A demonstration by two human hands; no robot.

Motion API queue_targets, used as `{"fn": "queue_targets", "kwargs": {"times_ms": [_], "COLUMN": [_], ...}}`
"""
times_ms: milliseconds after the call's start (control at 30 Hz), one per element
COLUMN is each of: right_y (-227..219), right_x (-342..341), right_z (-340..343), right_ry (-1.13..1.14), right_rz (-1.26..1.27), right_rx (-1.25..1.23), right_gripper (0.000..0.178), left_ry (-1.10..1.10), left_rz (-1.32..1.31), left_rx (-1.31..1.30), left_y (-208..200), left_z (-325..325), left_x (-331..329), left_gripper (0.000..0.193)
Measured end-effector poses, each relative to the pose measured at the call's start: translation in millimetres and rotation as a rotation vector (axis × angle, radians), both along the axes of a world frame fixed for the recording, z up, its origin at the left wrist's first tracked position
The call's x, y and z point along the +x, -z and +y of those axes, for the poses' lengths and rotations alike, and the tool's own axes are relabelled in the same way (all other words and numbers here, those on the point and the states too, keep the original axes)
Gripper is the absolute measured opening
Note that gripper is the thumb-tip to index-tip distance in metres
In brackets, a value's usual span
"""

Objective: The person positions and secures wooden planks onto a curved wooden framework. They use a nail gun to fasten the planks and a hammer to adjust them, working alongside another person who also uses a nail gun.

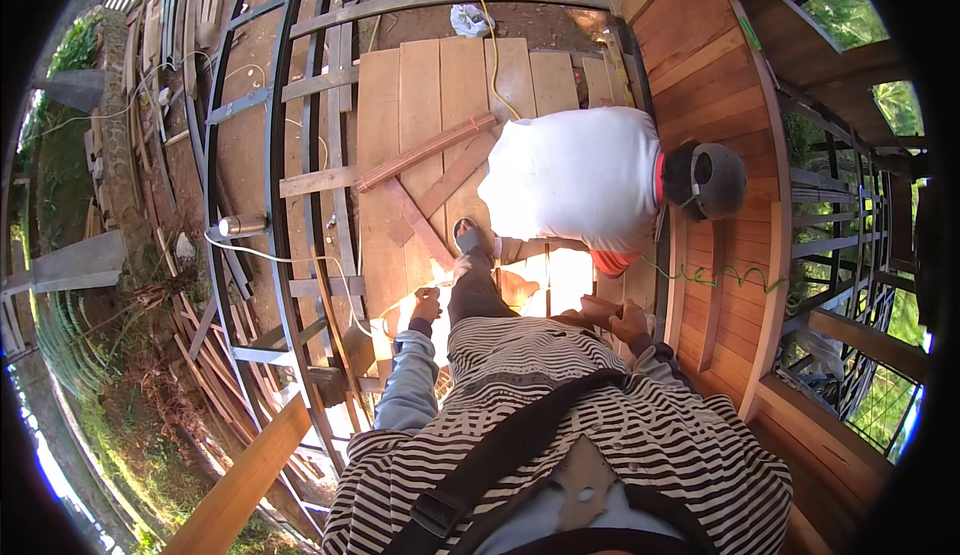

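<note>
Taking the middle of the view as the clock's center, the person's right hand (630, 324) is at 4 o'clock, fingers curled around the end of a brown piece of wood (598, 312), which lies just inward of it, in front of the striped shirt (540, 365). The left hand (427, 305), toward 8 o'clock, has its fingers bent inward; whether they pinch anything, I cannot tell. A co-worker in a white shirt (575, 175) and a dark helmet (718, 181) bends over at 2 o'clock, beside a wooden wall (705, 85). Narrow sticks (425, 153) lie across the floor planks (420, 80) at 11 o'clock; a metal bottle (243, 225) is at 9.
</note>
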State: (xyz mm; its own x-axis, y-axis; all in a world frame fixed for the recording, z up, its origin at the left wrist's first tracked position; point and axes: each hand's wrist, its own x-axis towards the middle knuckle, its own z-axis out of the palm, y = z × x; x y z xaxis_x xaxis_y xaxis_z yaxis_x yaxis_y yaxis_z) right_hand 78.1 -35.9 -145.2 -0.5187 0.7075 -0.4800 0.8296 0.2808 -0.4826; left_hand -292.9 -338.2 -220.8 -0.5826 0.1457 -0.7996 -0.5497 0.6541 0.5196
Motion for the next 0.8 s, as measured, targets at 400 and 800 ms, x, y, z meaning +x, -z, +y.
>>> {"fn": "queue_targets", "kwargs": {"times_ms": [400, 800], "right_y": [-92.4, -2.6], "right_x": [-192.9, -268.7], "right_z": [64.6, 87.6], "right_ry": [0.02, 0.102], "right_rz": [0.446, 0.194], "right_rx": [0.064, 0.054], "right_gripper": [0.036, 0.038], "left_ry": [-0.216, 0.414], "left_rz": [0.28, 0.324], "left_rx": [0.353, -0.172], "left_y": [-144.7, 9.9], "left_z": [51.9, -59.5], "left_x": [-120.1, -108.1], "left_gripper": [0.035, 0.037]}}
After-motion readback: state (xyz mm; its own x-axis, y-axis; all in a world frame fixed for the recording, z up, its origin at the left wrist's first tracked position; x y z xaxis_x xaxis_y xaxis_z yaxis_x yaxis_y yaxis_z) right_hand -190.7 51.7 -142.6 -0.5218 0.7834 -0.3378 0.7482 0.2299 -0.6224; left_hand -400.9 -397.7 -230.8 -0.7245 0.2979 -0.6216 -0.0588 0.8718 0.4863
